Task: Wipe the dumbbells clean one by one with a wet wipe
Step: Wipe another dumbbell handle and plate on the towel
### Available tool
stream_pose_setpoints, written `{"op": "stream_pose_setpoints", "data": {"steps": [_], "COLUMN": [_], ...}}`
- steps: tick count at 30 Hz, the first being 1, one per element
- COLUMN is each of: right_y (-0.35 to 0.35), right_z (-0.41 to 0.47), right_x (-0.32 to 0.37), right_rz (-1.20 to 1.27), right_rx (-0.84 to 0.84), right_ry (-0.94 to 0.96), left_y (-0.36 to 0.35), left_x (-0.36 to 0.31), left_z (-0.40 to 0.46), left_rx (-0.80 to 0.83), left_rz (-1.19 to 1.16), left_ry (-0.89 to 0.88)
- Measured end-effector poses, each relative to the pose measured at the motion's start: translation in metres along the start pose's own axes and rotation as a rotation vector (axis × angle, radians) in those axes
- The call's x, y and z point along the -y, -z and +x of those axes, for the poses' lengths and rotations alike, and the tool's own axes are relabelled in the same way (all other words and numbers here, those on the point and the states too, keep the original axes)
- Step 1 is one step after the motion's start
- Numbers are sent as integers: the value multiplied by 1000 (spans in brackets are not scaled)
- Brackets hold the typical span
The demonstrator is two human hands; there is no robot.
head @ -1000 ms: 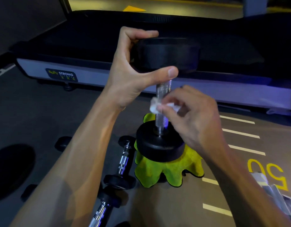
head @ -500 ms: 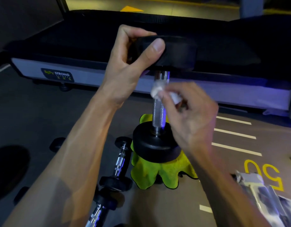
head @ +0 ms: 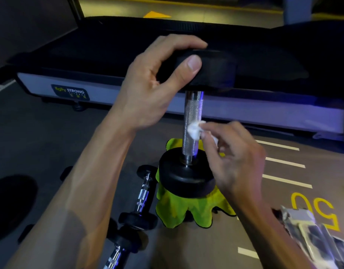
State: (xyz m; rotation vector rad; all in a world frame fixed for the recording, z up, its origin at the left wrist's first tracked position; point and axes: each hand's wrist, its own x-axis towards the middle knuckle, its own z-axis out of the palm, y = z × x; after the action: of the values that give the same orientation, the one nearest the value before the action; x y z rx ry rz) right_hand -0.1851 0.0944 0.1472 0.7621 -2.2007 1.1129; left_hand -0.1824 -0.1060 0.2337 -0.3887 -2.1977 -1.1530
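Dumbbell is standing upright on a green cloth on the floor, the left hand gripping its upper head while the right hand is pinching a wet wipe against the knurled handle, smaller dumbbells lying just left.

Left hand clamped high, right hand pinching low (fingertips together).

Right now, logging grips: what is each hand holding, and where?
Left hand grips the dumbbell's top head; right hand pinches a wipe against its handle.
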Motion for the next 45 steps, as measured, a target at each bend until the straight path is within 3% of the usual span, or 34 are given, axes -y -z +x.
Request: {"op": "stream_pose_setpoints", "data": {"steps": [3,7,14,19,25,31,36,41,45], "right_y": [2,-4,-13,-14,-8,-8,2,2,4], "right_z": [17,48,12,43,-2,28,4,35,18], "right_x": [9,18,-2,7,-4,3,-15,3,-8], "right_rz": [-61,-145,-115,-103,11,249,176,277,227], "right_rx": [-22,-182,-22,-110,145,145,428,354,510], "right_ry": [93,166,224,232,242,73,29,-3,-25], "left_y": [0,-1,5,6,9,9,12,12,13], "left_x": [-1,0,4,3,5,3,9,12,15], "left_z": [-1,-1,-3,-6,-8,-10,-12,-12,-11], "left_rx": [-6,14,-27,-7,-10,4,-37,-64,-90], "left_rz": [2,-7,-53,-78,-85,-128,-177,-181,-193], "left_ry": [7,-10,8,9,37,63,98,118,131]}}
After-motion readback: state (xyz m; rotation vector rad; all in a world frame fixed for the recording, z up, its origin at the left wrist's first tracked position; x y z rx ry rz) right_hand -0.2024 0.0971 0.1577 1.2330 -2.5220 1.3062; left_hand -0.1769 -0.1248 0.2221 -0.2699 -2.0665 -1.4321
